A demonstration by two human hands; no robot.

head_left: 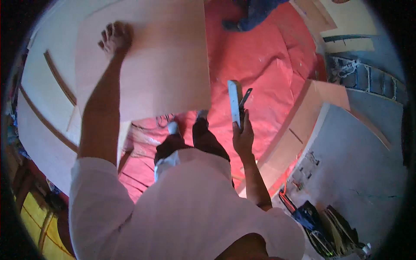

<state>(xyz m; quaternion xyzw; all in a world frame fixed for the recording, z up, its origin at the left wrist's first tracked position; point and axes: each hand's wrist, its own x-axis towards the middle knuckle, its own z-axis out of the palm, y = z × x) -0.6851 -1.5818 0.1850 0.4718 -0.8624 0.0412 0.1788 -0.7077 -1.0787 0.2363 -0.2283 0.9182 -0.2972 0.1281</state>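
The left hand (116, 39) rests, fingers spread, on the board (167, 65). To the board's right, the right hand (244, 135) grips a pale bar (234, 99) and dark tool (246, 97) over red sheeting (271, 65); farther right, wall marks (373, 196) are illegible.

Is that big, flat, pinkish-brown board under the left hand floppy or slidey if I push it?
The flat, pinkish-brown board probably stays stiff, since its near edge looks straight. Being flat, it would likely slide, not roll. Lifting may be awkward, since it spreads beyond the left hand.
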